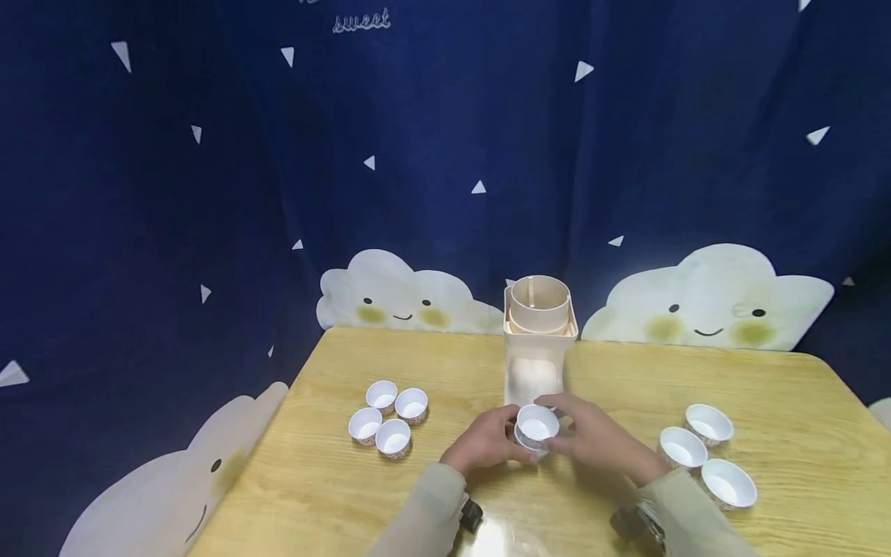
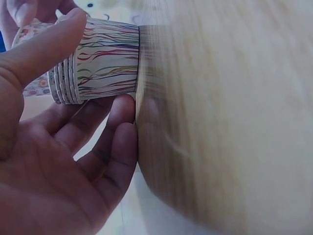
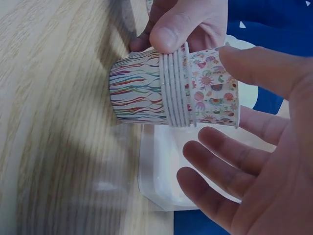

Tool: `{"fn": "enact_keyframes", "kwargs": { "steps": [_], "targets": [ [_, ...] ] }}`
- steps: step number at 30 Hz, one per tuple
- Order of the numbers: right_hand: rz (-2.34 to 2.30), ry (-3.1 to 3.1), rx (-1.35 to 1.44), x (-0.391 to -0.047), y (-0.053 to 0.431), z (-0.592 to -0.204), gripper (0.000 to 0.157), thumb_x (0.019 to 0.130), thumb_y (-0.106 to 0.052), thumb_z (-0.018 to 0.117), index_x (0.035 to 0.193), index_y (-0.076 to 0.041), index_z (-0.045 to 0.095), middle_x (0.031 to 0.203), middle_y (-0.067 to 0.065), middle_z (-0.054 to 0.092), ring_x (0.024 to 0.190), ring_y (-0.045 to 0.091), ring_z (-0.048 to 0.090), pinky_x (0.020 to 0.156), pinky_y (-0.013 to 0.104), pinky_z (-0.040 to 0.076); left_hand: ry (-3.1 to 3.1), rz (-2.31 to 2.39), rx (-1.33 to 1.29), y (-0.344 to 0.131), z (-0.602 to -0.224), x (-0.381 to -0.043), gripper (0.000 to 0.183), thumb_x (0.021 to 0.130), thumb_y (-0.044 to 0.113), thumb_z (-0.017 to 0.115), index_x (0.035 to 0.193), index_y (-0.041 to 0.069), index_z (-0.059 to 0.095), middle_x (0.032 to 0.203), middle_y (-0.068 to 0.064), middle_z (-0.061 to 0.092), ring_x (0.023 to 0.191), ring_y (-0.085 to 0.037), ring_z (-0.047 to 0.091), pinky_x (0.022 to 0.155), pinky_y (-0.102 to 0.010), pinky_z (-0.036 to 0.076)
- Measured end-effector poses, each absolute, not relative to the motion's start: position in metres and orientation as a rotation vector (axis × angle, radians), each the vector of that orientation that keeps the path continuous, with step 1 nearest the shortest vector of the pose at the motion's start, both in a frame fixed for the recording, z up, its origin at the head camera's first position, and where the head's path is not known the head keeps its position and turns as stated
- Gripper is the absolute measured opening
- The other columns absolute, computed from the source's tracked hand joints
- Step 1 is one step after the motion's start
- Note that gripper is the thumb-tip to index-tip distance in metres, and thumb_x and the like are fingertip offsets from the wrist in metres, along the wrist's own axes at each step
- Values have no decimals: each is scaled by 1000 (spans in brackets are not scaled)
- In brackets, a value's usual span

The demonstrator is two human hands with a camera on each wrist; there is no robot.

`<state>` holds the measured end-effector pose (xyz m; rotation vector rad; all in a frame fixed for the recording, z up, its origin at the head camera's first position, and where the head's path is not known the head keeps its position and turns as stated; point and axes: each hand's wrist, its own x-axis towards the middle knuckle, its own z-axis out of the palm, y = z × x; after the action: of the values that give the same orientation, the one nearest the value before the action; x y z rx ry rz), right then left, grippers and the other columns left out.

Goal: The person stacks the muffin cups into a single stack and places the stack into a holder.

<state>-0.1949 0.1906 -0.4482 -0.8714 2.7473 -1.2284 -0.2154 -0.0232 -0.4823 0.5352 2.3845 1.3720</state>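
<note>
In the head view, my left hand (image 1: 483, 442) and right hand (image 1: 599, 437) meet at a stack of paper cups in front of a beige plastic dispenser (image 1: 534, 352). The left hand grips the stack, whose lowest cup (image 2: 110, 61) has wavy coloured stripes and stands base down at the tabletop. Several nested rims (image 3: 176, 88) show above the stripes. A floral-patterned paper cup (image 3: 212, 88) sits partly inside the top of the stack, its white inside facing up. My right hand holds it, thumb on one side and fingers around the other.
On the wooden table (image 1: 306, 495), a cluster of several small white-lined cups (image 1: 393, 438) stands to the left. Three more cups (image 1: 728, 483) stand to the right. A round tube (image 1: 540, 305) sits in the dispenser's top. Behind the table hangs a dark blue curtain (image 1: 445, 116).
</note>
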Motion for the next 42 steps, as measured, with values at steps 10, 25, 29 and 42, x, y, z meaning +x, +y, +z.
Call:
{"fn": "enact_keyframes", "kwargs": {
  "steps": [10, 25, 29, 42],
  "targets": [
    [-1195, 2744, -939, -194, 189, -449, 53, 81, -15, 79, 127, 0, 58, 116, 13, 66, 100, 28, 65, 79, 34, 58, 2406, 1365, 538, -24, -483, -215, 51, 69, 17, 89, 114, 20, 66, 95, 7, 67, 81, -2, 59, 72, -20, 47],
    [-1122, 2792, -933, -193, 190, -452, 55, 79, -16, 79, 128, -2, 59, 116, 9, 67, 99, 24, 65, 85, 39, 55, 2412, 1352, 549, -24, -484, -215, 52, 69, 16, 90, 115, 20, 67, 98, 7, 68, 84, -2, 60, 74, -20, 48],
    [-1104, 2796, -931, -193, 191, -452, 56, 80, -17, 79, 129, 0, 57, 118, 12, 66, 100, 27, 66, 85, 42, 55, 2403, 1360, 558, -23, -486, -216, 51, 69, 15, 90, 114, 20, 67, 96, 8, 67, 82, -1, 59, 74, -19, 47],
    [-1069, 2829, -835, -187, 200, -445, 56, 88, -25, 73, 135, -3, 53, 130, 17, 63, 107, 32, 66, 83, 43, 57, 2399, 1353, 559, -23, -484, -215, 53, 69, 13, 89, 117, 22, 67, 96, 9, 67, 81, -2, 58, 74, -20, 46]
  ]
}}
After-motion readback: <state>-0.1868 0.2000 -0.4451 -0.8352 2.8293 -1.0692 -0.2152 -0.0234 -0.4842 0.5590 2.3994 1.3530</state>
